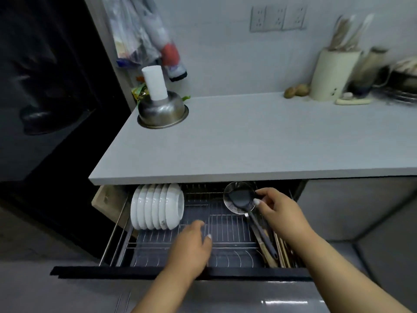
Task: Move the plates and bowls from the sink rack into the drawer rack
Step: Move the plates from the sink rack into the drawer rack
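Observation:
The drawer rack point(225, 224), a wire rack over a dark tray, is pulled out below the counter. Several white bowls point(156, 206) stand on edge in a row at its left end. My left hand point(191, 247) hovers over the rack's middle wires, fingers loosely curled, holding nothing. My right hand point(279, 213) reaches to the right rear of the rack, fingertips at a clear glass dish point(237, 197) and a dark spatula point(252, 213). Whether the fingers grip either one is unclear. At the far right edge, part of the sink rack point(404, 91) shows, blurred.
Long utensils point(277, 249) lie along the rack's right side. On the grey countertop point(248, 141) sit an upturned steel bowl point(162, 111) with a white cup on it, a cream utensil holder point(331, 73) and two potatoes point(296, 90). The drawer front point(135, 273) spans the near edge.

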Tool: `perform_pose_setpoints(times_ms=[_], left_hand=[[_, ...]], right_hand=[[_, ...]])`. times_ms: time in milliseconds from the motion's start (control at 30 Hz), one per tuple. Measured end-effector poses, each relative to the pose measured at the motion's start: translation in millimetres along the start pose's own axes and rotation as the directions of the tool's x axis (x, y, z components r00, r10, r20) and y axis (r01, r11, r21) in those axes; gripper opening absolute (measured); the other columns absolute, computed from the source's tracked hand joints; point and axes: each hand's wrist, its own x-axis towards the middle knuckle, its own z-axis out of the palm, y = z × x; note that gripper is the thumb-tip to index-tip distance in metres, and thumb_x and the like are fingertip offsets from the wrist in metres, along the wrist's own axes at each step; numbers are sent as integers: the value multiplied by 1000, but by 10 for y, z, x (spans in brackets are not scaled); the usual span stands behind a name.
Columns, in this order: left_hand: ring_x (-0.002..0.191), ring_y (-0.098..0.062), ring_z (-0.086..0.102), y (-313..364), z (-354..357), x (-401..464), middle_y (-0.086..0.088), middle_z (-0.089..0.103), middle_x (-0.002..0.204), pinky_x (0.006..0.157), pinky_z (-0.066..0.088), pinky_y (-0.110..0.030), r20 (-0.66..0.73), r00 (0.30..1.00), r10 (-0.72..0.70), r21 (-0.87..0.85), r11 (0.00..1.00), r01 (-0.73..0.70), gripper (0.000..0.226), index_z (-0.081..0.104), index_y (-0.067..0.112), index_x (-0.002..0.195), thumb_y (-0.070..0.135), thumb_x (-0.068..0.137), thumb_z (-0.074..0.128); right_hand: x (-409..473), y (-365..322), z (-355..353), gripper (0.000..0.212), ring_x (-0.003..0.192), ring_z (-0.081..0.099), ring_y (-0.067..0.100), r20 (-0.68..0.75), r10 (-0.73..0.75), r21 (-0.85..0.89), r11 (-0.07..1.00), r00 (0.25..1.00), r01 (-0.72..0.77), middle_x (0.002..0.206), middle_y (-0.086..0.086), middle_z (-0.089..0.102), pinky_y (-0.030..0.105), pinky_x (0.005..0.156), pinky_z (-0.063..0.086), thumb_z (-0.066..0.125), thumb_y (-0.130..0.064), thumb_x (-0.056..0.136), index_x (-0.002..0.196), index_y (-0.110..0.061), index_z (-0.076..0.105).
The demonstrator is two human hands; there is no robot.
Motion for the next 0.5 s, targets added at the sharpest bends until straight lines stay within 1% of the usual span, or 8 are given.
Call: perform_pose_setpoints(times_ms=[67, 133, 233, 267, 367, 500], left_hand=[[104, -13, 56, 244, 68, 47, 4, 57, 119, 91, 47, -32, 6, 999, 50, 25, 998, -51, 40, 44, 21, 134, 33, 95, 46], [101, -11, 56, 512, 180, 96, 6, 57, 116, 88, 47, -29, 8, 994, 106, 39, 994, -106, 40, 45, 21, 133, 34, 95, 47], [95, -10, 56, 1001, 426, 137, 8, 57, 108, 82, 47, -29, 34, 983, 183, 45, 982, -184, 36, 47, 23, 129, 34, 95, 48], [93, -11, 56, 1178, 530, 139, 8, 57, 106, 82, 48, -30, 48, 977, 206, 37, 978, -207, 34, 48, 24, 127, 33, 94, 48], [92, -12, 57, 1737, 871, 129, 7, 57, 103, 82, 49, -32, 94, 957, 275, 25, 960, -278, 33, 49, 24, 125, 33, 93, 48], [97, -14, 58, 2455, 1368, 135, 5, 58, 108, 83, 47, -28, 136, 923, 361, 25, 930, -367, 35, 50, 23, 125, 32, 91, 49]], right_hand=[[-57, 132, -240, 29, 73, 58, 9, -32, 18, 5, 1000, 999, -18, 79, -6, 61, 25, 63, 44, 55, -33, 92, 119, -23, 58], [-126, 303, -502, 28, 72, 58, 8, -59, 42, 0, 999, 997, -42, 80, -6, 62, 25, 63, 46, 55, -34, 93, 120, -25, 57], [-258, 624, -954, 26, 73, 55, 3, -110, 83, -12, 996, 990, -85, 84, -7, 61, 16, 59, 41, 54, -35, 94, 118, -25, 58], [-306, 750, -1118, 26, 74, 55, 4, -129, 103, -8, 994, 986, -105, 87, -6, 62, 15, 59, 41, 54, -34, 94, 117, -25, 59], [-435, 1149, -1626, 24, 83, 58, 11, -194, 172, 15, 985, 966, -173, 93, -4, 64, 23, 69, 45, 55, -35, 93, 113, -23, 62], [-605, 1743, -2236, 18, 83, 60, 10, -289, 246, 57, 969, 925, -240, 90, -7, 66, 23, 71, 43, 58, -34, 91, 103, -23, 66]])
